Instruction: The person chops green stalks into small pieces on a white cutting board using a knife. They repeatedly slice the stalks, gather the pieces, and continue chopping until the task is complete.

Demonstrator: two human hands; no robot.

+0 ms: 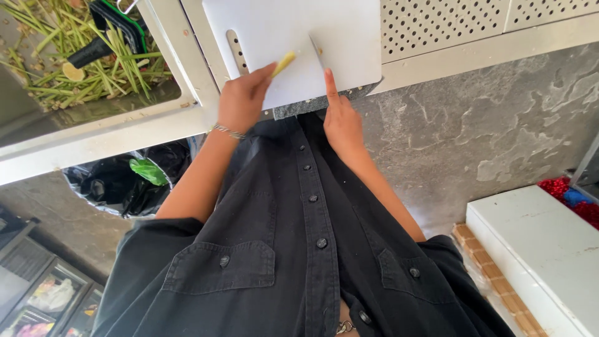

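While the left hand point(240, 103) pinched a short pale-yellow stalk piece point(284, 62) near the white plastic cutting board's point(274, 28) front edge, the right hand point(342, 122) gripped a thin-bladed knife point(316, 51) — mid-slice, likely — next cut needs fingers clear.

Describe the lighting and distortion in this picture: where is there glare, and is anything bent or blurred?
Head view: strong daylight washes out the white cutting board, so its surface shows almost no detail; the left hand and right hand are evenly lit and sharp; the knife blade is thin and hard to read; the wide lens bends the counter edge; the black shirt looks oversized.
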